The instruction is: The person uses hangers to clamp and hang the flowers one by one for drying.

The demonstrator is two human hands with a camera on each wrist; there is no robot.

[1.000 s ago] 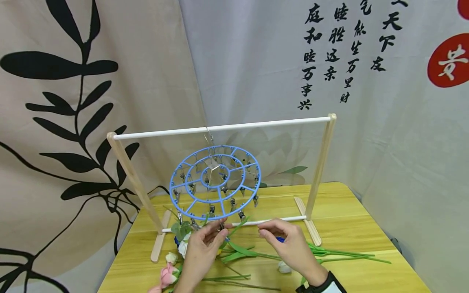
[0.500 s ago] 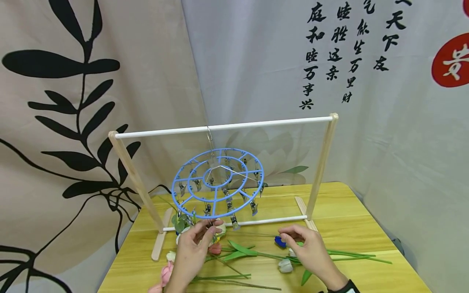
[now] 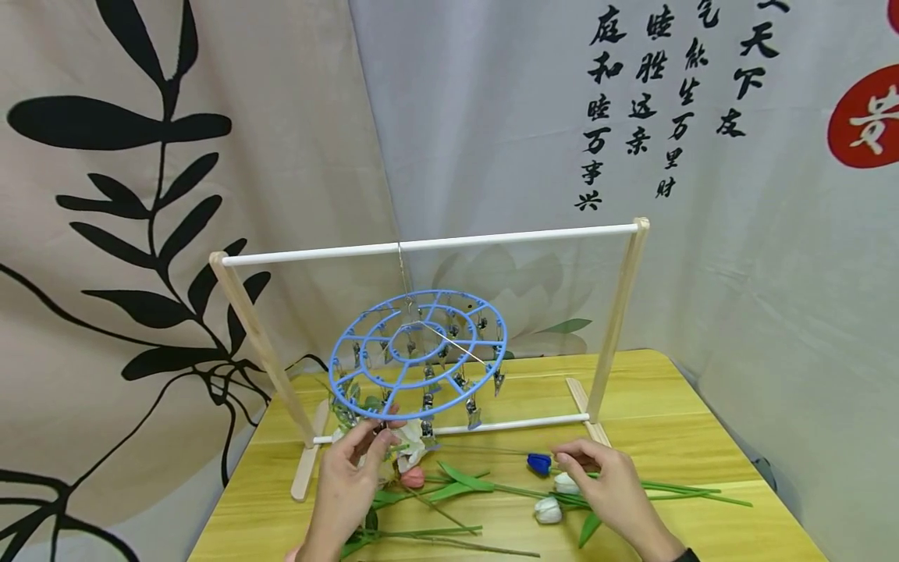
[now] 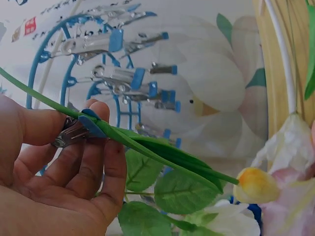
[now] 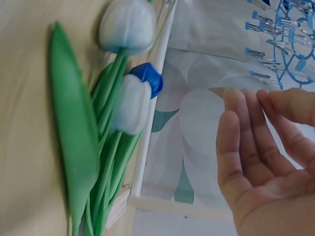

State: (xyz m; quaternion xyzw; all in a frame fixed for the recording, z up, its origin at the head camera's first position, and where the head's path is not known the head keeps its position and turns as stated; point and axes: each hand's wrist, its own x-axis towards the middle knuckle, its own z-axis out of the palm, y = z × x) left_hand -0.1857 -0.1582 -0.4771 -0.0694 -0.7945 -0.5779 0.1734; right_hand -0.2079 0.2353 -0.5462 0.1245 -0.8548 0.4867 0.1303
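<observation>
My left hand (image 3: 351,468) pinches a metal clip (image 4: 74,133) with blue tips between thumb and fingers. The clip bites on the green stem of a yellow tulip (image 4: 256,185), whose flower points away from the hand in the left wrist view. This clip is at the near edge of a blue round clip hanger (image 3: 330,368), which hangs tilted from a white rod (image 3: 316,254). My right hand (image 3: 611,484) holds nothing, its fingers loosely bent and thumb near the index fingertip. It hovers over white tulips (image 3: 548,510) and a blue tulip (image 3: 539,464).
A wooden-legged rack (image 3: 618,320) stands on the yellow wooden table (image 3: 674,437). A pink-red tulip (image 3: 413,477) and several green stems (image 3: 435,533) lie between the hands. White blooms and leaves show behind the left hand. A printed curtain (image 3: 772,273) hangs behind.
The left hand has moved left and slightly down with the clip, and the hanger has turned with it. The right hand has drawn away to the right, showing the blue and white tulips.
</observation>
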